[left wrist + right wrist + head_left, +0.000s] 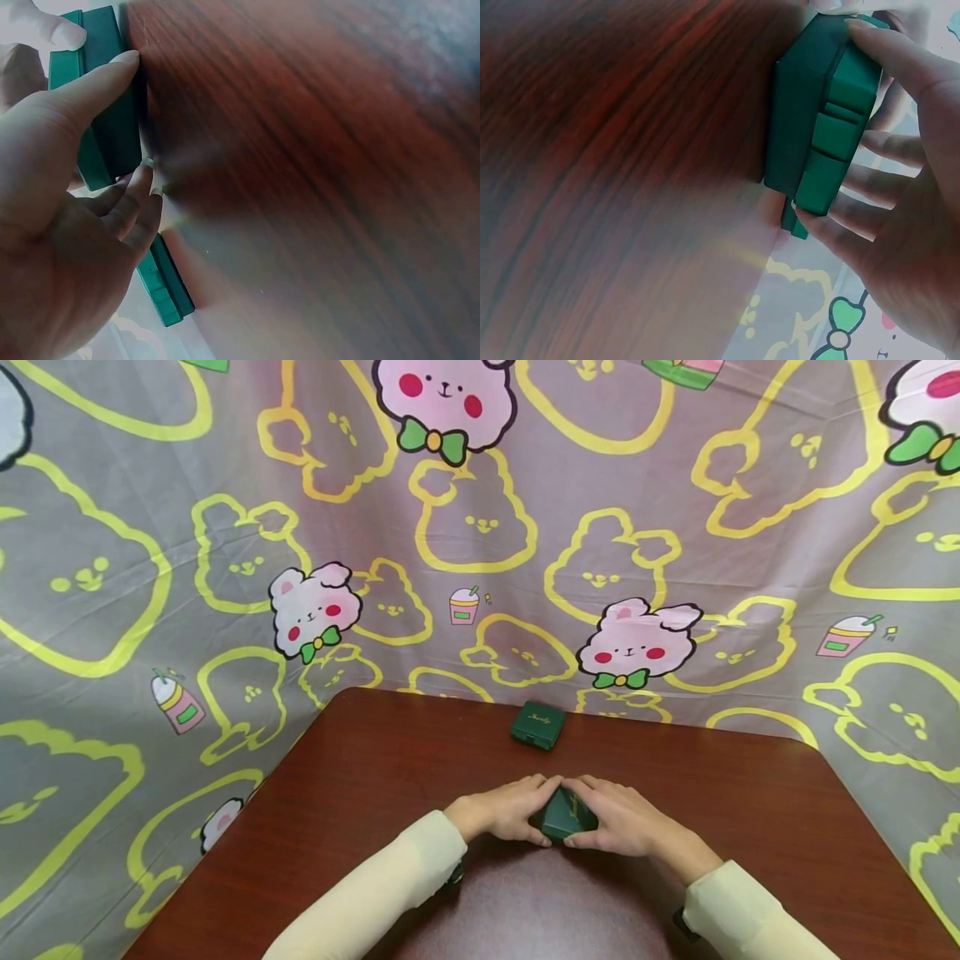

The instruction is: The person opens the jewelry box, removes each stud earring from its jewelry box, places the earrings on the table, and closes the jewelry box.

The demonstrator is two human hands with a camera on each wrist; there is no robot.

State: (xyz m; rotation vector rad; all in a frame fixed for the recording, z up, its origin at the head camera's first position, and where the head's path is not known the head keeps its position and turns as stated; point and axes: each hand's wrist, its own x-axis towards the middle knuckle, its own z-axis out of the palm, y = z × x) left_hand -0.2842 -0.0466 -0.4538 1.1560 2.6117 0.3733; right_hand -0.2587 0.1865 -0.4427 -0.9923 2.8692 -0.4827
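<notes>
Both hands hold a small dark green jewelry box with gold script on its lid, low over the front middle of the table. My left hand grips its left side, thumb at the near edge and fingers at the far side. From the right, my right hand grips it likewise. The lid of the box appears closed in the left wrist view. A clasp tab shows on the side of the box in the right wrist view. Whether its base touches the table cannot be told.
A second green box, also with gold script, lies closed near the back edge of the brown wooden table. Behind and beside the table hangs a grey cloth printed with yellow outlines and pink rabbits.
</notes>
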